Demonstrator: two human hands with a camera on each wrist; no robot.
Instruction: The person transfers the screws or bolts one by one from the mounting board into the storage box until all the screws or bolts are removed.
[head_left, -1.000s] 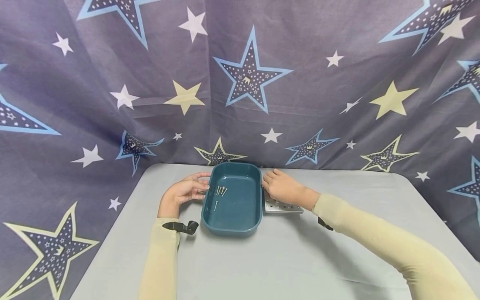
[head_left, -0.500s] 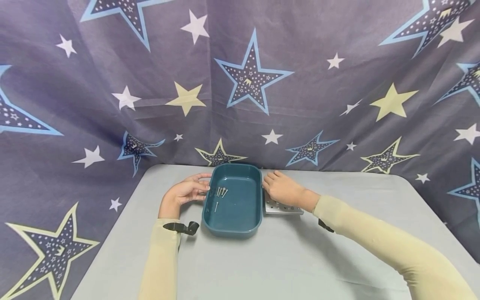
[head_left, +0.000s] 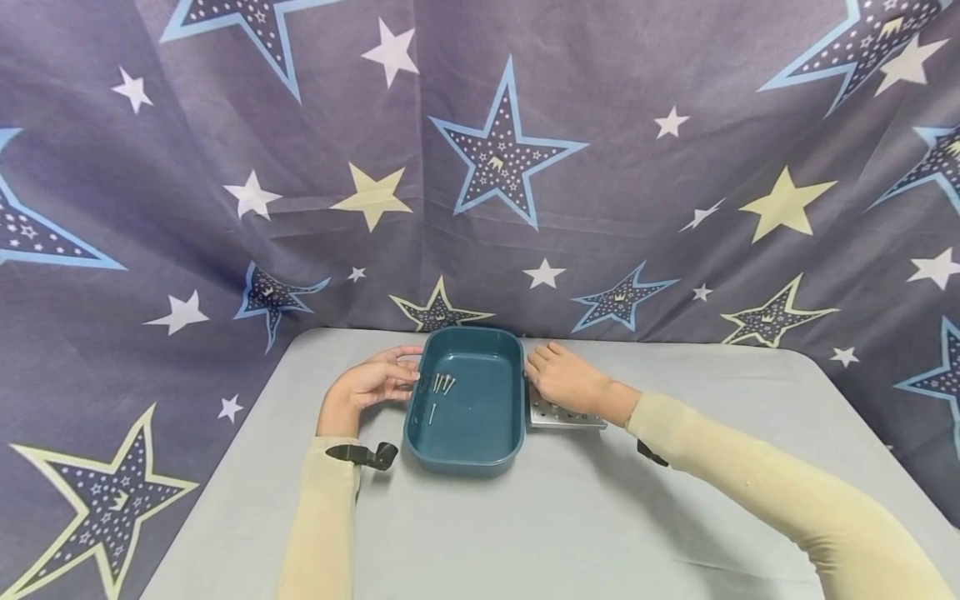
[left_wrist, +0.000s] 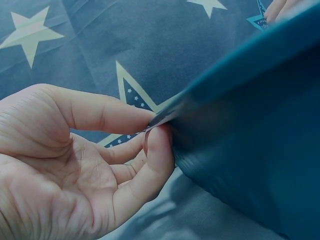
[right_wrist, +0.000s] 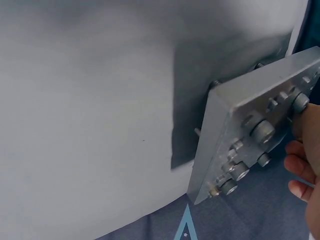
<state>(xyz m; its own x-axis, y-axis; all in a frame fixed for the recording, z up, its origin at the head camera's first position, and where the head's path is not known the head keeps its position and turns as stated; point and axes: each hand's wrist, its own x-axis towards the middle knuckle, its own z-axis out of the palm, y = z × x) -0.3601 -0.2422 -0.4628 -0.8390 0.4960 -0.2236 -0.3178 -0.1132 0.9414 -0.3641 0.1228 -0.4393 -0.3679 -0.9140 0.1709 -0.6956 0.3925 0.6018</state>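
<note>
In the head view a teal plastic bin point(head_left: 472, 437) stands mid-table. My left hand point(head_left: 375, 379) is at its left side; in the left wrist view that hand point(left_wrist: 90, 155) pinches the bin's rim point(left_wrist: 210, 85) between thumb and finger. Several slim screws point(head_left: 442, 384) lie inside the bin, one apart from the rest. Right of the bin sits a metal block point(head_left: 567, 421), partly hidden under my right hand point(head_left: 562, 377). The right wrist view shows socket-head bolts point(right_wrist: 262, 131) of different sizes standing in it; my fingers point(right_wrist: 307, 122) are at one bolt point(right_wrist: 300, 102), partly cut off by the frame.
A pale grey cloth covers the table point(head_left: 480, 533). Behind it hangs a purple-grey curtain point(head_left: 615, 208) with star prints. Black camera straps point(head_left: 360, 454) are on both wrists. Some bolt ends stick out beneath the block in the right wrist view.
The head view has shifted very slightly. Both hands, the bin and the block look the same as before.
</note>
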